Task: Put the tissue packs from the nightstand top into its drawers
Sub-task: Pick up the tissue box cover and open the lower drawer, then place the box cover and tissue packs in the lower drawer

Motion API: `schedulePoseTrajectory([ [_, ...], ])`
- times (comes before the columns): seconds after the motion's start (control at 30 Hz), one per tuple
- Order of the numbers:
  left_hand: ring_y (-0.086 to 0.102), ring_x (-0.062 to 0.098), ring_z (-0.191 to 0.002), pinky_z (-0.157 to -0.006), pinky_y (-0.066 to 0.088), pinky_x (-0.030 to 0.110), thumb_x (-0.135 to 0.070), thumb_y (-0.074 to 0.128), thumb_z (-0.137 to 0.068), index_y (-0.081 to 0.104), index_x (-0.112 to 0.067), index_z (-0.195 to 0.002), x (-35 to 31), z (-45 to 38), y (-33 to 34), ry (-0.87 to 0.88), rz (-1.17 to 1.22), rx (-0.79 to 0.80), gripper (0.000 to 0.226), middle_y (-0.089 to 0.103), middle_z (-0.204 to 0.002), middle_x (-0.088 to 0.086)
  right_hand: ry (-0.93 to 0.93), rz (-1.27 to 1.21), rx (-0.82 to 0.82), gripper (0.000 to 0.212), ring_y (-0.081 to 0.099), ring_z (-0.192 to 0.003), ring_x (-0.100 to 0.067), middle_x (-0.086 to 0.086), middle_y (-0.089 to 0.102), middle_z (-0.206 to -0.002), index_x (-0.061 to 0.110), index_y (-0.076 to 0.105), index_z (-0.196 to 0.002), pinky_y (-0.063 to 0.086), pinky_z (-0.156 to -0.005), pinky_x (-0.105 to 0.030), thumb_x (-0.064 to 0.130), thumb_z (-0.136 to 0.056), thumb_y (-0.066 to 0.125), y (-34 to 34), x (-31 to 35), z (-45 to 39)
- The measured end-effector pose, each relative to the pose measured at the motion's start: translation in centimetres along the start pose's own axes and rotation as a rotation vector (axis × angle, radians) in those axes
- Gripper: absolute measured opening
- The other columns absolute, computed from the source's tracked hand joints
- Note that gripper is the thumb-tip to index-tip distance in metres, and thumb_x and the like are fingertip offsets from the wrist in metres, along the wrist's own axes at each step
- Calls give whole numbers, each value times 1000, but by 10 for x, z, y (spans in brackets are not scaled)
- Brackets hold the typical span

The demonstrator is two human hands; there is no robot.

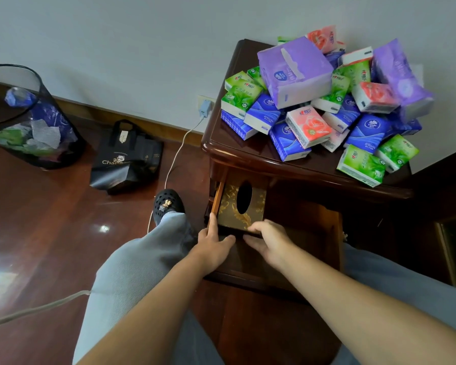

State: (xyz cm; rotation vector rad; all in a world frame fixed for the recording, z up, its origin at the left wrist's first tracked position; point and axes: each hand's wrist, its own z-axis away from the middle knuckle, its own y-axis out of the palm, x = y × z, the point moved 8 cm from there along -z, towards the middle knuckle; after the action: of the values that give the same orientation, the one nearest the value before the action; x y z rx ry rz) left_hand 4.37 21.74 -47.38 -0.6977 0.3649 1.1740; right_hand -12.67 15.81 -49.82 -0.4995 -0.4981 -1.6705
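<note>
A heap of several tissue packs (324,101), purple, green, blue and pink, covers the dark wooden nightstand top (221,135). Below it the top drawer (313,233) stands pulled out. A brown tissue box with gold ornament and an oval slot (237,206) sits in the drawer's left part. My left hand (213,246) holds the box's near left corner, fingers along its side. My right hand (269,241) grips the box's near edge, fingers curled over the top and thumb underneath. No tissue pack is in either hand.
A black mesh bin (29,117) with wrappers stands on the wooden floor at left. A black shopping bag (127,159) lies beside it. A charger (204,109) in the wall socket trails a white cable across the floor. My legs flank the drawer.
</note>
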Motion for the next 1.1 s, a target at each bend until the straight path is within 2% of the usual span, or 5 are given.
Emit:
schedulePoseTrajectory([
  [0.1,23,35,-153,-122,25,48,-53,50,-99,-19,-49,-158,1,0,1,-7,4,7,90,6,-171,6,-68,152,-50,38,72,-101,-28,-12,66,-123,14,67,-115,63,-92,-40,-8,-85,64,4,6,-6],
  [0.43,30,36,-149,-120,32,50,-46,51,-100,-12,-40,-163,-3,8,-5,-9,-19,13,89,12,-170,9,-111,319,-89,81,69,-118,-28,-13,65,-132,14,39,-160,48,-115,-49,-10,-85,59,12,26,-2],
  [0.67,58,28,-118,-102,49,44,-41,51,-100,36,-21,-150,-28,33,-33,55,-55,-117,57,57,-133,9,-45,519,96,17,76,-99,-23,-11,64,-128,14,59,-114,64,-90,-47,13,-98,64,3,54,34],
  [0.87,69,16,-82,-81,58,40,-46,58,-88,63,-29,-94,-126,74,-53,291,3,-311,18,73,-90,-6,-78,673,354,25,79,-92,-22,2,82,-97,20,71,-112,62,-81,-40,40,-101,61,-16,107,104],
  [1.1,72,29,-88,-84,57,48,-43,59,-94,60,-21,-87,-254,115,-62,475,194,-440,23,72,-86,2,-450,315,202,33,75,-68,-20,-4,77,-87,17,67,-84,60,-63,-34,40,-105,59,-71,257,170],
])
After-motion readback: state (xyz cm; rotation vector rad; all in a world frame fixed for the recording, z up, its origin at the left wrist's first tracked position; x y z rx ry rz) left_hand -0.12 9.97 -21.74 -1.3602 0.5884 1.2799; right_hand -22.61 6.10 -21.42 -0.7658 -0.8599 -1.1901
